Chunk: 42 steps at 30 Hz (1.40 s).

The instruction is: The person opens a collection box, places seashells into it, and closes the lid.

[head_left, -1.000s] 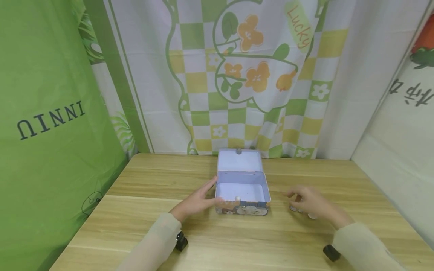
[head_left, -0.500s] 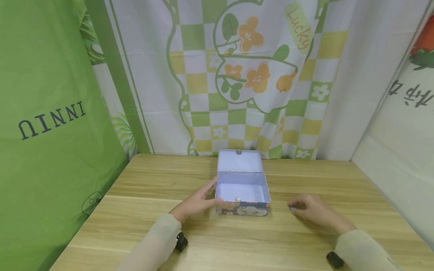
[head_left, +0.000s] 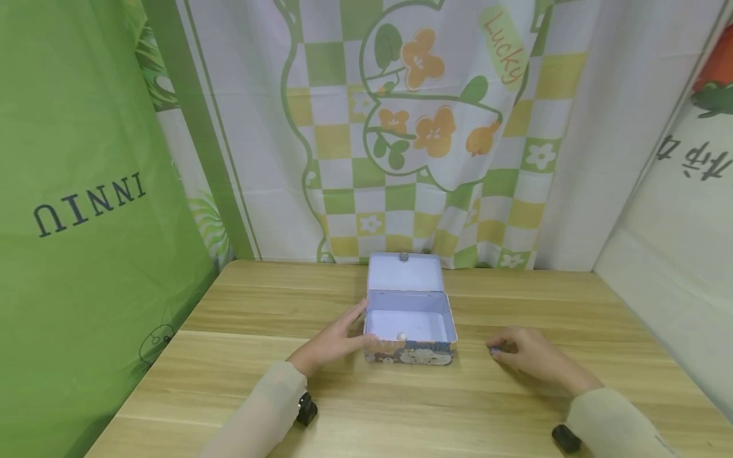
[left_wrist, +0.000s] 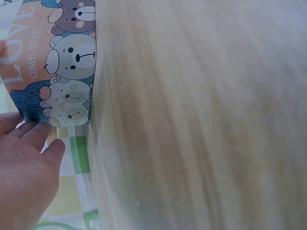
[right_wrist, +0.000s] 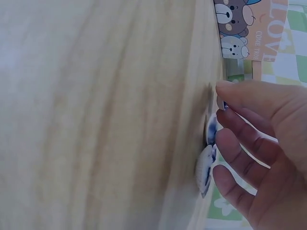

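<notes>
1. My right hand [head_left: 531, 356], low over the bench [head_left: 343, 413], pinches a small shell [right_wrist: 221, 103] between thumb and forefinger, to the right of the box and apart from it.
2. A second shell [right_wrist: 211, 129] and a third shell [right_wrist: 203, 170], pale with dark blue patches, lie close under my other fingers, which are loosely bent. The hazard, in my judgement: a piece so small, held by its edge, could slip if the pinch slackens, and a careless sweep of those fingers could scatter its neighbours.
3. My left hand [head_left: 329, 340] is spread against the box, fingers along its left side, thumb at the front. Too hard a push there could slide it or jar the raised lid.
4. The box [head_left: 420, 353] stands upright, its lid [head_left: 404, 272] tilted back. A white thing [head_left: 402, 336], too small to identify, sits inside by the front wall. Over cartoon bears, the front reads "LOVE" and "COME TRUE"; I see no maker's name.
5. Beyond, the back cloth [head_left: 446, 130] says "Lucky". The green cloth [head_left: 74, 286] at left bears capitals, seemingly U-I-N-N-I; characters on the right cloth [head_left: 670, 254] defeat me.
</notes>
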Motion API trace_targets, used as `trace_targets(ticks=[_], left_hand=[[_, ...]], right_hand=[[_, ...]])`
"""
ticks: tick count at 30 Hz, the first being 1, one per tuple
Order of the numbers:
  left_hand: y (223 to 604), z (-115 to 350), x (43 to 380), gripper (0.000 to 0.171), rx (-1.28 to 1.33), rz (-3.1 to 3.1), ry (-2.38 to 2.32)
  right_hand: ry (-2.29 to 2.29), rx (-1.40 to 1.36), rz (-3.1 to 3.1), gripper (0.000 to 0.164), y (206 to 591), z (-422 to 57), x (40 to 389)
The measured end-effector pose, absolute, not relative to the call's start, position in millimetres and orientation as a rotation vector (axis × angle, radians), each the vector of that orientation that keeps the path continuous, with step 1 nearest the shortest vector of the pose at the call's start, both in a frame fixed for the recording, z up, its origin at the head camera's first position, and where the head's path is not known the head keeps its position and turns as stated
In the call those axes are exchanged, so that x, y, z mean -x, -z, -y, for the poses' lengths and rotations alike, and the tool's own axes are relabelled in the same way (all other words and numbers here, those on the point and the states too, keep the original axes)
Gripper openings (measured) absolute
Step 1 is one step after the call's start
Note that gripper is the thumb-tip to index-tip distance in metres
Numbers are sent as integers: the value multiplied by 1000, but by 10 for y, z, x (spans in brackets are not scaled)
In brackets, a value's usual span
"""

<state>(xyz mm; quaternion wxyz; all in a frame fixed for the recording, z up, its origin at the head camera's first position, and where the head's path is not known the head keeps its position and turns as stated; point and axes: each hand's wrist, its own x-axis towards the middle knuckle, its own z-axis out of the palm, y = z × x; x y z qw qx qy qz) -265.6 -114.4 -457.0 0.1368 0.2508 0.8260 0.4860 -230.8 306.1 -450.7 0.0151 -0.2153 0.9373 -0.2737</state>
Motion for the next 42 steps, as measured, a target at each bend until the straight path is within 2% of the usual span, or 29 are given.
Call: trace_targets(ticks=[8, 18, 28, 42], left_hand=[[4569, 1149, 2643, 90, -737, -2394, -1404], [4538, 1145, 2644, 92, -738, -2409, -1383], [4545, 1137, 2638, 91, -745, -2392, -1401], [4545, 1140, 2641, 91, -731, -2387, -1405]], right_hand=[[886, 643, -2918, 20, 4441, -3044, 2345], [962, 688, -2860, 27, 4132, -2970, 2345], [802, 870, -3062, 17, 3960, -2837, 2388], [834, 1000, -3053, 18, 3839, -2423, 2498]])
